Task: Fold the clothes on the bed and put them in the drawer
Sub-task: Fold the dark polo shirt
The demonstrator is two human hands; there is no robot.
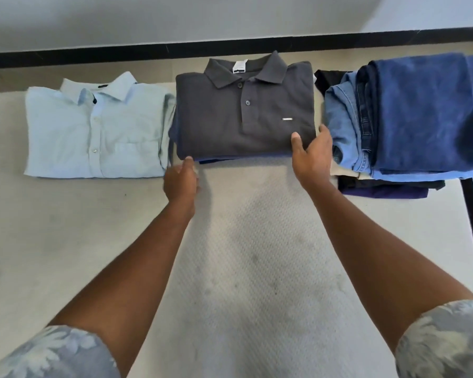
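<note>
Folded grey polo (230, 124) mid-bed (243, 255), atop blue garment (210, 160). Left hand (180, 181) at near-left corner, fingers loosely curled, tips touching edge; cannot tell if gripping. Right hand (313, 156) spread wide at near-right corner, thumb on top, holding nothing. Pale blue shirt (93, 132) left, jeans stack (421, 113) right.

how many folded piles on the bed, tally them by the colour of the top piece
Pile topped by the light blue dress shirt: 1
Pile topped by the dark grey polo shirt: 1
Pile topped by the dark blue denim: 1
Total: 3 piles
More garments lie under the grey and the denim tops, but those layers cannot be counted for certain.
</note>
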